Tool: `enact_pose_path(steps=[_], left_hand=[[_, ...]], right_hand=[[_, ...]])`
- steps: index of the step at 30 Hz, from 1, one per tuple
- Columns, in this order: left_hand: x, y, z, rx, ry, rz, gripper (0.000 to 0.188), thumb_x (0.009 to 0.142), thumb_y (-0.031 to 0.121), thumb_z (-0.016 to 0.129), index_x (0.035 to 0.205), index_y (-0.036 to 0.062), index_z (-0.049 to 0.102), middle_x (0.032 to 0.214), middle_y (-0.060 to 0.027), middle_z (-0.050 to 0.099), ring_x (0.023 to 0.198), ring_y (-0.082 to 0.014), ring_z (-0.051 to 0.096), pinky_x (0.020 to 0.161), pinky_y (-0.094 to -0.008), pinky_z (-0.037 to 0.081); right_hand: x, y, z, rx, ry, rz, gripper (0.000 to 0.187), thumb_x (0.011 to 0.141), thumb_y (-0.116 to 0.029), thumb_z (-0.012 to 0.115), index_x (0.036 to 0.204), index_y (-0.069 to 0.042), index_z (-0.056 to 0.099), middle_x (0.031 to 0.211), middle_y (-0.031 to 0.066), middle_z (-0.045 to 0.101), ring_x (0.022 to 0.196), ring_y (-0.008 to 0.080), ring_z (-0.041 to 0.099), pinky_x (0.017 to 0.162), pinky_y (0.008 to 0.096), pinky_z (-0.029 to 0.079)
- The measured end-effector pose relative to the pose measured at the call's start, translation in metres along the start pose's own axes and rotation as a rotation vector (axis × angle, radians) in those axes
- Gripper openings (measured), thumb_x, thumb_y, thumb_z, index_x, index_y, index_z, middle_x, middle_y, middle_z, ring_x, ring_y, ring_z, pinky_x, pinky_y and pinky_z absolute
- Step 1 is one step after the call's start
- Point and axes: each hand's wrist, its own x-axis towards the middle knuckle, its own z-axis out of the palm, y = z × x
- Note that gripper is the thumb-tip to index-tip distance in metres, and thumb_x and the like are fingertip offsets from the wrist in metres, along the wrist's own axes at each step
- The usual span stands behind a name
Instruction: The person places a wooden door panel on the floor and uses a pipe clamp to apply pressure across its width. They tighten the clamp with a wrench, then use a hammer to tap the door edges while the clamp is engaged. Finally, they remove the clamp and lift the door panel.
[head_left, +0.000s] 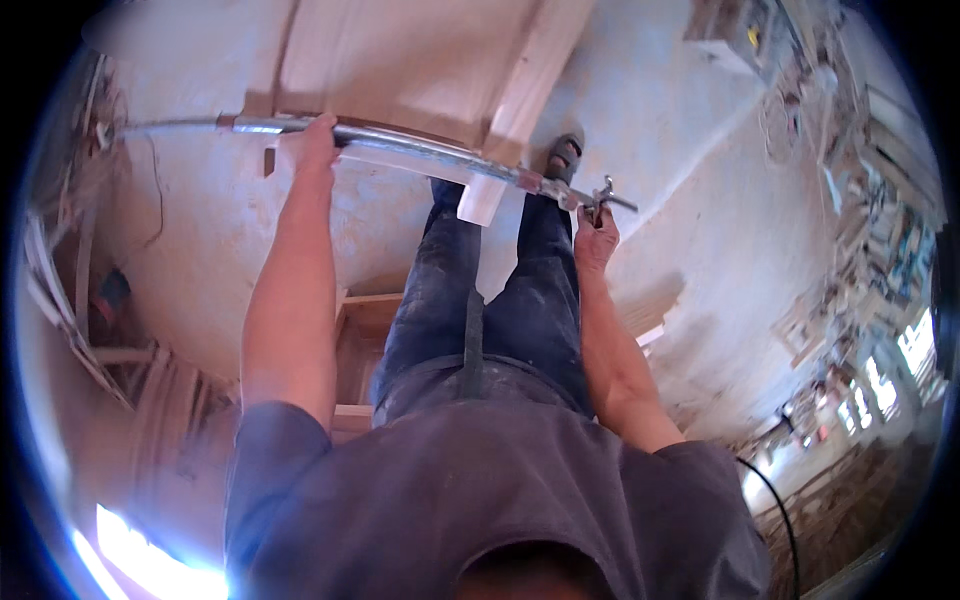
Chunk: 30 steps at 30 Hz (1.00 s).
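A long metal pipe clamp (420,148) lies crosswise in front of me, over the near end of a wooden panel with side rails (400,60). My left hand (318,145) is wrapped round its pipe, left of the middle. At the right end, my right hand (597,235) grips the clamp's screw handle (607,195), fingers closed. The clamp's left jaw (226,122) sits near the panel's left corner. A pale rail end (482,200) juts toward me below the pipe. Whether the jaws press on the wood I cannot tell.
My sandalled foot (565,155) stands on the dusty floor (690,150) beside the right rail. A wooden frame (365,330) is by my left leg. Scrap wood and clutter (870,250) line the right side; boards (65,290) lean at the left. A black cable (785,510) hangs lower right.
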Motion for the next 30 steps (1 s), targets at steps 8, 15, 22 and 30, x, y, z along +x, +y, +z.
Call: enact_pose_path(steps=[8, 15, 22, 30], left_hand=[[-0.016, 0.014, -0.007, 0.0, -0.025, 0.005, 0.026, 0.088, 0.037, 0.063, 0.091, 0.0115, 0.063, 0.071, -0.0037, 0.058, 0.05, -0.0125, 0.049, 0.044, -0.0276, 0.039], [-0.013, 0.003, -0.021, -0.055, 0.032, 0.01, 0.026, 0.086, 0.035, 0.064, 0.09, 0.01, 0.063, 0.072, -0.0056, 0.061, 0.05, -0.014, 0.052, 0.043, -0.0276, 0.04], [-0.044, 0.011, 0.005, -0.155, 0.445, 0.095, 0.027, 0.075, 0.03, 0.069, 0.073, 0.0075, 0.053, 0.06, -0.0059, 0.052, 0.042, -0.0154, 0.046, 0.038, -0.0294, 0.036], [-0.099, -0.021, -0.033, -0.333, 0.318, 0.131, 0.031, 0.077, 0.028, 0.07, 0.082, 0.0009, 0.056, 0.073, -0.0094, 0.054, 0.058, -0.0171, 0.05, 0.05, -0.0348, 0.043]], right_hand=[[-0.007, 0.123, -0.145, 0.667, 0.407, 0.943, 0.014, 0.086, -0.012, 0.064, 0.087, 0.001, 0.063, 0.07, 0.0034, 0.057, 0.06, 0.0156, 0.058, 0.053, 0.0315, 0.046], [-0.04, -0.072, -0.039, 0.429, -0.507, 0.679, 0.016, 0.093, -0.012, 0.053, 0.095, -0.005, 0.067, 0.06, -0.0009, 0.045, 0.042, 0.0101, 0.039, 0.036, 0.0277, 0.027], [0.032, -0.045, -0.064, 0.964, -0.56, 1.025, 0.049, 0.101, -0.043, 0.044, 0.102, 0.004, 0.061, 0.065, 0.0076, 0.06, 0.04, 0.0107, 0.035, 0.036, 0.0266, 0.026], [0.035, -0.026, -0.073, 1.302, -0.841, 0.934, 0.027, 0.097, -0.029, 0.046, 0.099, -0.005, 0.059, 0.073, 0.0094, 0.058, 0.044, 0.0127, 0.039, 0.039, 0.0272, 0.034]])
